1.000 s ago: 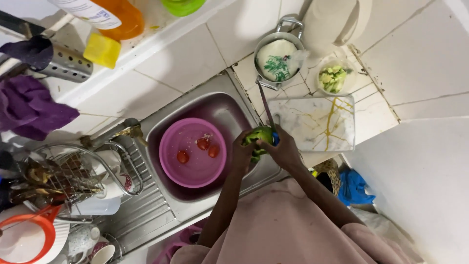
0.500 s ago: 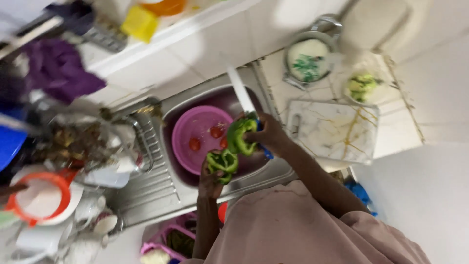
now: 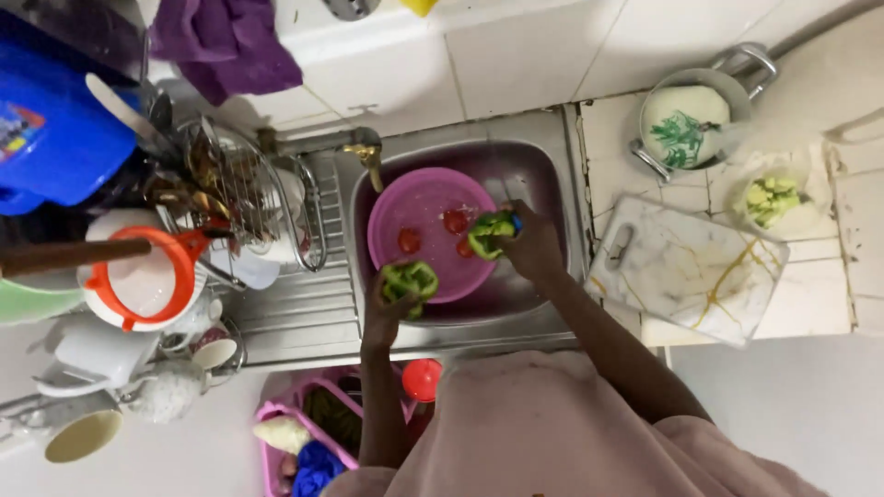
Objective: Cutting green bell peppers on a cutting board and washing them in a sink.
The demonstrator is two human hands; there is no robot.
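Here the left hand (image 3: 385, 311) closes around a glossy green half of a bell pepper (image 3: 410, 279), its hollow inside turned up, over the near edge of the steel sink (image 3: 552, 175). The right hand (image 3: 532, 244) grips the second green pepper half (image 3: 491, 232) together with a thing that has a small blue end, perhaps a knife handle; I cannot tell for sure. Both pepper pieces are held above the round pink plastic basin (image 3: 414, 198), which sits inside the sink and holds three small red tomatoes (image 3: 455, 221) between the two hands.

To the right of the right hand, on the tiled white surface (image 3: 820, 294), lies a rectangular white marbled cutting board (image 3: 686, 269) with yellow veins. Beyond it stand a round metal pot (image 3: 689, 121) with pale content and green herbs, and a clear bowl of light green chopped pieces (image 3: 772, 199).

To the left of the left hand, on the ribbed steel drainboard, is a wire dish rack (image 3: 235, 184), then an orange-rimmed plastic strainer (image 3: 147, 276) and white ceramic cups (image 3: 87, 354). Far behind them hangs a soft purple cloth (image 3: 226, 41).
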